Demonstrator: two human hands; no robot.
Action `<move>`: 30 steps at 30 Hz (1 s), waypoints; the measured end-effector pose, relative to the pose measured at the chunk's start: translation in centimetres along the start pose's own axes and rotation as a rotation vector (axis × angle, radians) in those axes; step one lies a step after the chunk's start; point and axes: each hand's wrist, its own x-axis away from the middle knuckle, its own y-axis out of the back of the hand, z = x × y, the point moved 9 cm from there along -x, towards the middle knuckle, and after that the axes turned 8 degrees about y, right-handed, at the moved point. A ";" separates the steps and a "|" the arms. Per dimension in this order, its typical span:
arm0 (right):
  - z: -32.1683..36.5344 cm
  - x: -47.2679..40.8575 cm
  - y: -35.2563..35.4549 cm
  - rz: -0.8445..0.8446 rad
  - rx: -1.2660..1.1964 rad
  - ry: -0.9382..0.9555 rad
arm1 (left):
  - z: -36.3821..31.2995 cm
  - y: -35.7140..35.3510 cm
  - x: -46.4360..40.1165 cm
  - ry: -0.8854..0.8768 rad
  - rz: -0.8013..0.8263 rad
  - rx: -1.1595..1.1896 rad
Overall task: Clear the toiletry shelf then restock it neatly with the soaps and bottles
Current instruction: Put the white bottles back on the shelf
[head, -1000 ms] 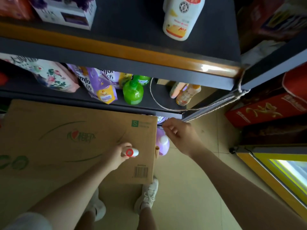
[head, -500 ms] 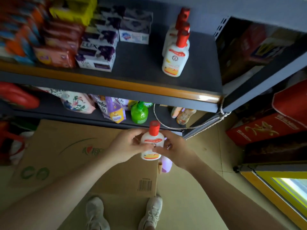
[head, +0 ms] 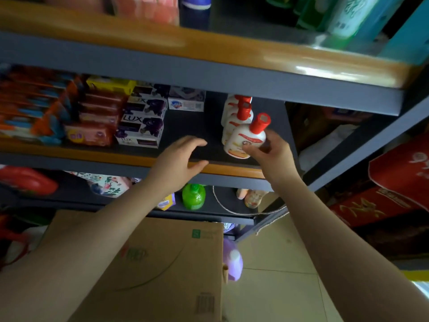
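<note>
My right hand (head: 272,156) grips a white bottle with a red cap (head: 247,138), tilted, at the front right of the dark toiletry shelf (head: 192,126). Right behind it stands a row of matching red-capped bottles (head: 235,112). My left hand (head: 178,161) hovers over the shelf's orange front edge, fingers spread, holding nothing. Purple LUX soap boxes (head: 141,126) are stacked mid-shelf, with red and orange soap packs (head: 90,133) to their left.
A cardboard box (head: 162,270) sits on the floor below me, a purple bottle (head: 232,261) beside its right edge. The lower shelf holds a green bottle (head: 193,196) and floral packs (head: 109,184). Red cartons (head: 383,201) stand at the right.
The bottle has gone from both hands in front of the lower shelf up onto the toiletry shelf. My left hand has let go of it; my right hand still holds it.
</note>
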 end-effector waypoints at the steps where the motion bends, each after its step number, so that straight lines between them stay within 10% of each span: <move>1: -0.6 -0.4 -0.4 0.029 0.018 -0.025 | 0.3 -0.7 -0.3 0.043 0.039 0.024; 10: -2.0 -2.5 -0.2 0.053 0.381 0.058 | 0.9 -4.9 -5.3 0.220 0.213 0.075; 30: -3.2 -5.2 -2.1 0.258 0.369 0.057 | -1.5 -6.4 -8.4 0.075 0.209 0.171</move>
